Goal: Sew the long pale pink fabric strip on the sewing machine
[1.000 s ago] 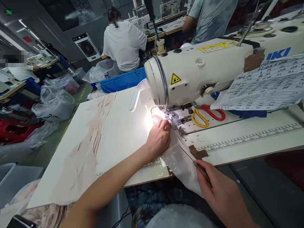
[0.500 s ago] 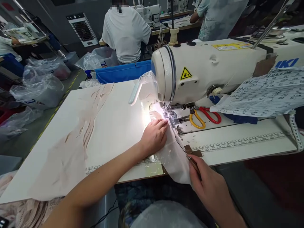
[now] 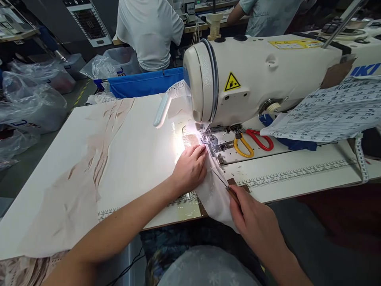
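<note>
White desk [image 3: 143, 139] has got sheer pink fabric [image 3: 74, 190] left of the left hand [image 3: 190, 169], pale cloth [image 3: 216, 204] just right, sewing machine [image 3: 247, 79] ahead.

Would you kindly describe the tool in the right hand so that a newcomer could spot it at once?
Find the big cream sewing machine on the white table. In front of it, at the table's near edge, the right hand grips the tool, pointed toward the pale fabric. A brown handle and one thin shaft set it apart from the red-and-yellow-handled scissors.
</note>
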The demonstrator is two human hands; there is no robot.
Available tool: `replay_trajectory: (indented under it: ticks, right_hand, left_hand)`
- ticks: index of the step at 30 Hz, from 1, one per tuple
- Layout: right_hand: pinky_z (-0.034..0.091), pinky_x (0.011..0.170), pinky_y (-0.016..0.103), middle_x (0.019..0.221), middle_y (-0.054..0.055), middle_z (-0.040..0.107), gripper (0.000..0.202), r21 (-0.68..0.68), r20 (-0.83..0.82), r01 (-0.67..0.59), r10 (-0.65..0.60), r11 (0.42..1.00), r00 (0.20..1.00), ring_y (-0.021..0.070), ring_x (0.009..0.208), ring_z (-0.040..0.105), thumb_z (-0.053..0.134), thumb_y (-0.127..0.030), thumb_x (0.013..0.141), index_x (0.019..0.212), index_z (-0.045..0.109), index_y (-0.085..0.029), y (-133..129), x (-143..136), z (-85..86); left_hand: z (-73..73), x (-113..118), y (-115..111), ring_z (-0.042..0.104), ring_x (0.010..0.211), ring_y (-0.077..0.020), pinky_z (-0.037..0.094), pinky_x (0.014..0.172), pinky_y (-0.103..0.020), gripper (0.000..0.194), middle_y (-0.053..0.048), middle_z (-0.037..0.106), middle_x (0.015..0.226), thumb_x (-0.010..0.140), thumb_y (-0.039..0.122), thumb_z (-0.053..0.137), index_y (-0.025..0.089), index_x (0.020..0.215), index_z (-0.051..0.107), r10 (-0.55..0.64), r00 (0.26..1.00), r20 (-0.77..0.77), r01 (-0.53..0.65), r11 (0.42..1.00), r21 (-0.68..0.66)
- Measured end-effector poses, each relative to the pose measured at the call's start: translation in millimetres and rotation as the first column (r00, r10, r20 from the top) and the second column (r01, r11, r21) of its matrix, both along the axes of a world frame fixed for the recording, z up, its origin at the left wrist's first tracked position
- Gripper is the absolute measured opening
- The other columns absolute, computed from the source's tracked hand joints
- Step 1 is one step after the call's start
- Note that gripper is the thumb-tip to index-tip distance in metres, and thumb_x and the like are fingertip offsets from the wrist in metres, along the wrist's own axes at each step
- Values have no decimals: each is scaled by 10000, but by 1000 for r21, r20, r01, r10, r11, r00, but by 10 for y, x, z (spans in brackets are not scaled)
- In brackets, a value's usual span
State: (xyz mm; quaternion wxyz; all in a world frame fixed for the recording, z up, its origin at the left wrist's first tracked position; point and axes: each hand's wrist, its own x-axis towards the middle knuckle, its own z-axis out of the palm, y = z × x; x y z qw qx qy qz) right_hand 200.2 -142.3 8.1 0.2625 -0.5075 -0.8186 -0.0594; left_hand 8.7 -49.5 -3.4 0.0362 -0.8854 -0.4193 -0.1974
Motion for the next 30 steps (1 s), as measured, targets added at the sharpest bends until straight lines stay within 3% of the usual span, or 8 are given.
replay_trajectory:
  ticks: [15, 24, 30]
  right_hand:
    - [423, 413, 200, 710, 44, 717, 280, 9, 28, 2, -3, 1000, 1000, 131, 542, 676, 311, -176, 988, 951, 587, -145, 92, -79, 32]
    - [421, 437, 201, 689, 30, 706, 227, 27, 38, -18, 17, 999, 999, 134, 545, 667, 352, -134, 948, 949, 579, -146, 135, -127, 31]
    - [406, 445, 216, 692, 31, 713, 228, -1, 42, -9, 9, 1000, 999, 144, 537, 663, 361, -128, 935, 953, 586, -157, 171, -165, 23]
  left_hand:
    - [20, 43, -134, 512, 1204, -314, 454, 986, -474, 411, -202, 578, 1291, 893, 196, 389, 34, 1210, 593, 2, 1000, -5, -2, 999, -39]
    - [8, 45, -166, 520, 1180, -314, 443, 981, -450, 338, -193, 593, 1280, 889, 201, 415, 47, 1033, 680, -1, 999, -43, 1, 1000, -12]
    - [9, 18, -133, 503, 1200, -313, 432, 984, -465, 355, -204, 572, 1308, 887, 190, 421, 36, 1117, 643, 14, 998, -64, -15, 1000, -25]
